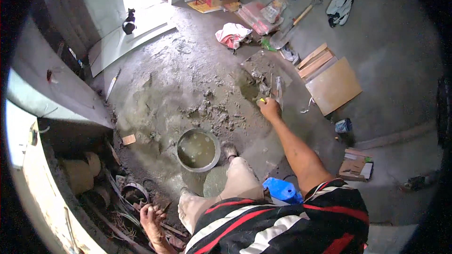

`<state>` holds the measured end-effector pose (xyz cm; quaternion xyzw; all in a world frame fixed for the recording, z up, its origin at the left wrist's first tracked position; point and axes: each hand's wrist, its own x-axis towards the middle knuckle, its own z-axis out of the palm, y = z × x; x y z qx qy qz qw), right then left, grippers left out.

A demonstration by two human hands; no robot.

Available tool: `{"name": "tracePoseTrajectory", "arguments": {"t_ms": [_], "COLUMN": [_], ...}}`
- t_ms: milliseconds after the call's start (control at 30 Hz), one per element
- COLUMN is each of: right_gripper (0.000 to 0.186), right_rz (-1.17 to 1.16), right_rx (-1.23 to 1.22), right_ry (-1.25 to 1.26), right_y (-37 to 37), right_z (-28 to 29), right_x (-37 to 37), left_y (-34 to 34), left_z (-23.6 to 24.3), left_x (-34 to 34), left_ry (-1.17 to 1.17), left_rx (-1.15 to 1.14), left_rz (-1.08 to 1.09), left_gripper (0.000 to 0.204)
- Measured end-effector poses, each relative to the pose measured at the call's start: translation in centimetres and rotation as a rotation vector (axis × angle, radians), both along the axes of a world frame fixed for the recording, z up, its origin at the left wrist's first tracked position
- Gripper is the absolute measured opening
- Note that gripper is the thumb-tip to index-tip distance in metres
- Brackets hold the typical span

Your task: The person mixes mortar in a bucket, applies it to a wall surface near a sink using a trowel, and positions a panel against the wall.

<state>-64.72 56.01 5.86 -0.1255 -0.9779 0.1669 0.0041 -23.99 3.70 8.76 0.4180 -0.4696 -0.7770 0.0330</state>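
Note:
My right arm reaches forward over the wet grey floor. Its hand [271,109] is closed around something with a yellow end [262,99], perhaps a handle; the rest is too small or hidden to tell. Just beyond it lie wet mortar [249,87], a thin rod and a pale plastic-looking piece [278,89]. Low at the left, my left hand [151,215] has its fingers curled, beside a heap of debris; whether anything is in them is hidden. Between and ahead of my legs stands a round grey basin [198,150] of cloudy water.
Lumpy mortar [212,110] covers the floor ahead. At the right are boards [333,84], a shovel [301,16], a small can [343,125] and flattened cardboard [355,164]. A blue container [282,190] stands by my right leg. A black-and-white cat [128,22] sits near the bright doorway.

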Motion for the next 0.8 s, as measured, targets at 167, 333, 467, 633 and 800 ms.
{"name": "tracePoseTrajectory", "arguments": {"t_ms": [167,333,467,633,800], "right_gripper": [0.032,0.04,0.031,0.022,0.037], "right_rz": [-0.252,-0.332,-0.365,-0.372,-0.404], "right_rx": [-0.126,-0.072,-0.355,-0.301,0.044], "right_ry": [0.1,0.367,0.321,-0.125,0.174], "right_y": [11.5,21.3,32.7,35.5,37.3], "right_z": [-7.4,-15.7,-25.1,-28.8,-35.5], "right_x": [-12.1,-21.6,-28.0,-34.4,-34.1], "left_y": [5.4,11.2,16.5,19.9,20.5], "left_z": [-5.0,-14.4,-14.4,-12.6,-12.3], "left_x": [-4.2,0.3,-2.0,-6.5,-10.9], "left_ry": [-0.141,-0.718,-0.746,-0.935,-0.997], "left_rx": [-0.158,-0.199,0.0,-0.093,-0.124], "left_rz": [-0.044,-0.141,-0.342,-0.387,-0.414], "left_gripper": [0.025,0.017,0.044,0.038,0.033]}}
